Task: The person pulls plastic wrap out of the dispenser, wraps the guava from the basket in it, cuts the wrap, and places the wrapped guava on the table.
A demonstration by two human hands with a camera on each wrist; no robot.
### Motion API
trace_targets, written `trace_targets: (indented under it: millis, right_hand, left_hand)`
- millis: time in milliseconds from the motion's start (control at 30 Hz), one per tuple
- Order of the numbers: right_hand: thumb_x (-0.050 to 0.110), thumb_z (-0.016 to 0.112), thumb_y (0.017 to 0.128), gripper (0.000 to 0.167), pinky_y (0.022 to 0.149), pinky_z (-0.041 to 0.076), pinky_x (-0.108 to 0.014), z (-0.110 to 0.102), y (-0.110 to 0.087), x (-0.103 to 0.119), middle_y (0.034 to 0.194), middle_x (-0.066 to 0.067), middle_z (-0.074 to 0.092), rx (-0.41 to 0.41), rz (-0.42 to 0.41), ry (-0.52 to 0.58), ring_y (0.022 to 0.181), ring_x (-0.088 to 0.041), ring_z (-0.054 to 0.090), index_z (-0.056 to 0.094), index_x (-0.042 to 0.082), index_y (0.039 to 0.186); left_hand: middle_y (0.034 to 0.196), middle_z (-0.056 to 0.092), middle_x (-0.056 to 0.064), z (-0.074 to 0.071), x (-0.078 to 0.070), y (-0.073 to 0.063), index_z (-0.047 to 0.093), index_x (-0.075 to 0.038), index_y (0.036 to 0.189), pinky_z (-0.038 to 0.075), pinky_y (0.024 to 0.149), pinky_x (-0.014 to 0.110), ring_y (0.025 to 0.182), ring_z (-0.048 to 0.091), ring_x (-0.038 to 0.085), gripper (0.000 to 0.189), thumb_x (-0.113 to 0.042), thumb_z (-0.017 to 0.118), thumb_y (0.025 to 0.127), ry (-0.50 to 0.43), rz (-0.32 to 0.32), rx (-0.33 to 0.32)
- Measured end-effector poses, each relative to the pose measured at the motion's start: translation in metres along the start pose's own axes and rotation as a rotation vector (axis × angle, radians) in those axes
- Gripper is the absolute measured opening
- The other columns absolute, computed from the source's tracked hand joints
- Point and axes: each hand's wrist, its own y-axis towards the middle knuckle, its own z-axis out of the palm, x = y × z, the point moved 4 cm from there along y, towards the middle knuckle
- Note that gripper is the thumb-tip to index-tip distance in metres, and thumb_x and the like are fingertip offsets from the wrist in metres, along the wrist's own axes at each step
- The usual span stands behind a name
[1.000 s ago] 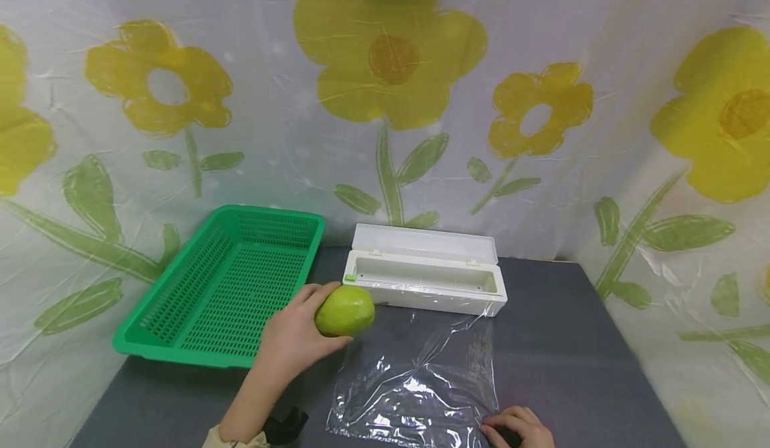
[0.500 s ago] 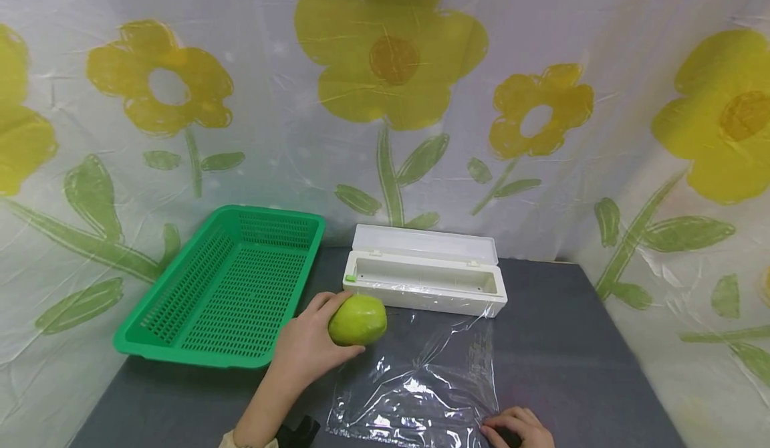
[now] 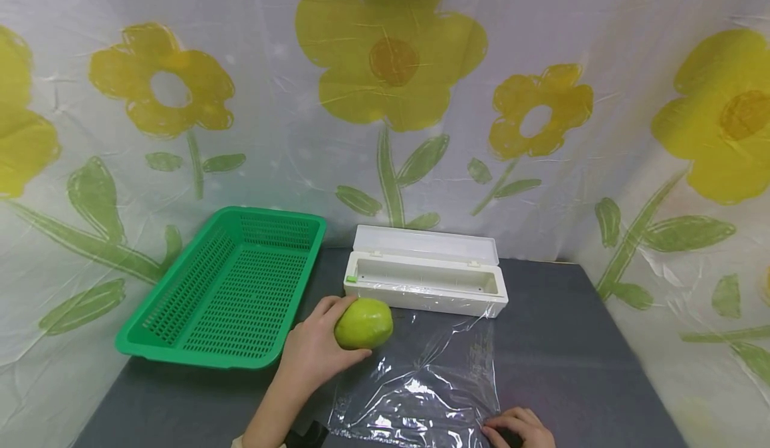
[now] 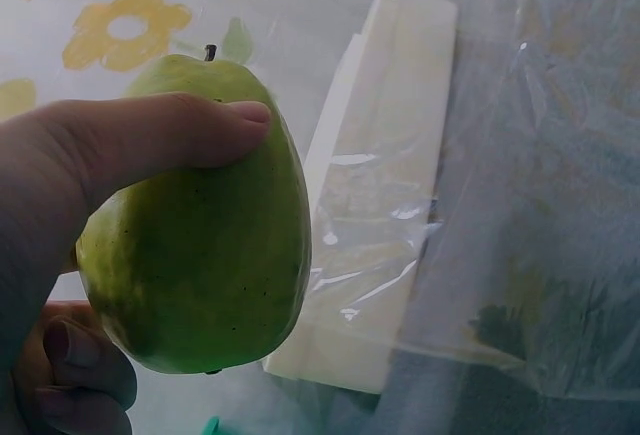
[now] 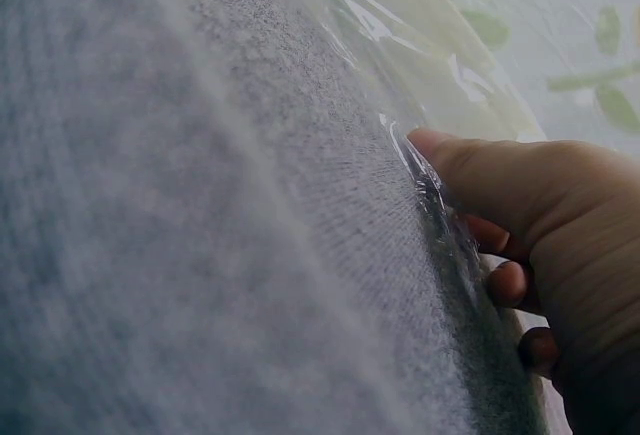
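Note:
My left hand (image 3: 315, 344) grips a green apple (image 3: 363, 323) above the table, over the left edge of a sheet of plastic wrap (image 3: 415, 384). In the left wrist view the thumb lies across the upper part of the apple (image 4: 215, 245), whose short stem points up. Lower right in the head view, my right hand (image 3: 522, 428) pinches the near right corner of the wrap. The right wrist view shows thumb and fingers curled at the edge of the wrap (image 5: 425, 180). The sheet, creased and shiny, runs from a white wrap dispenser box (image 3: 430, 301).
The dispenser's lid (image 3: 424, 242) stands raised at the back of the dark table (image 3: 559, 361). To the left is a green plastic basket (image 3: 240, 297) with nothing in it. A flower-printed curtain (image 3: 265, 100) hangs behind and at both sides.
My left hand has carried the apple to the right and slightly nearer, from beside the basket to over the wrap's left edge. The right hand stays at the corner of the wrap.

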Motion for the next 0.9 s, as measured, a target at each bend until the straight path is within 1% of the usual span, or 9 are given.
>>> trace_targets:
  millis: [233,533,633,767,900]
  right_hand:
    - [-0.001,0.102,0.046,0.044,0.061,0.045,-0.011,-0.001,0.000,0.000,0.072,0.028,0.061,0.000,-0.006,0.005,0.067,0.004,0.056,0.077,0.030,0.066]
    - [0.003,0.101,0.051,0.036,0.062,0.044,-0.011,-0.002,-0.001,0.000,0.071,0.028,0.059,0.050,0.056,-0.025,0.068,0.004,0.055,0.077,0.027,0.065]
    - [0.003,0.101,0.050,0.037,0.063,0.044,-0.011,-0.002,-0.001,0.000,0.071,0.028,0.059,0.043,0.052,-0.024,0.068,0.004,0.055,0.077,0.027,0.065]
    - [0.002,0.102,0.049,0.041,0.063,0.045,-0.011,-0.001,0.000,0.001,0.072,0.029,0.059,0.030,0.038,-0.018,0.067,0.004,0.056,0.077,0.031,0.066]
    - [0.003,0.101,0.049,0.040,0.063,0.045,-0.011,-0.002,0.000,0.002,0.072,0.030,0.059,0.035,0.032,-0.028,0.068,0.004,0.055,0.077,0.030,0.066]
  left_hand:
    - [0.131,0.066,0.003,0.003,-0.002,0.000,0.065,-0.022,0.144,0.057,0.073,0.049,0.100,0.072,0.028,0.092,-0.044,0.101,0.062,-0.015,-0.007,0.000]
    - [0.129,0.066,0.003,0.011,-0.004,0.000,0.066,-0.021,0.143,0.058,0.074,0.049,0.097,0.072,0.027,0.092,-0.044,0.102,0.061,-0.031,0.008,0.003]
    - [0.129,0.067,0.002,0.013,-0.005,0.000,0.066,-0.021,0.143,0.058,0.073,0.049,0.097,0.072,0.028,0.092,-0.044,0.102,0.061,-0.043,0.015,0.003]
    - [0.130,0.067,0.002,0.016,-0.005,-0.001,0.065,-0.022,0.143,0.058,0.073,0.049,0.098,0.073,0.028,0.093,-0.044,0.102,0.061,-0.044,0.008,0.011]
    - [0.129,0.067,0.001,0.018,-0.007,-0.002,0.065,-0.022,0.144,0.058,0.073,0.049,0.097,0.073,0.027,0.093,-0.044,0.102,0.061,-0.043,0.008,0.017]
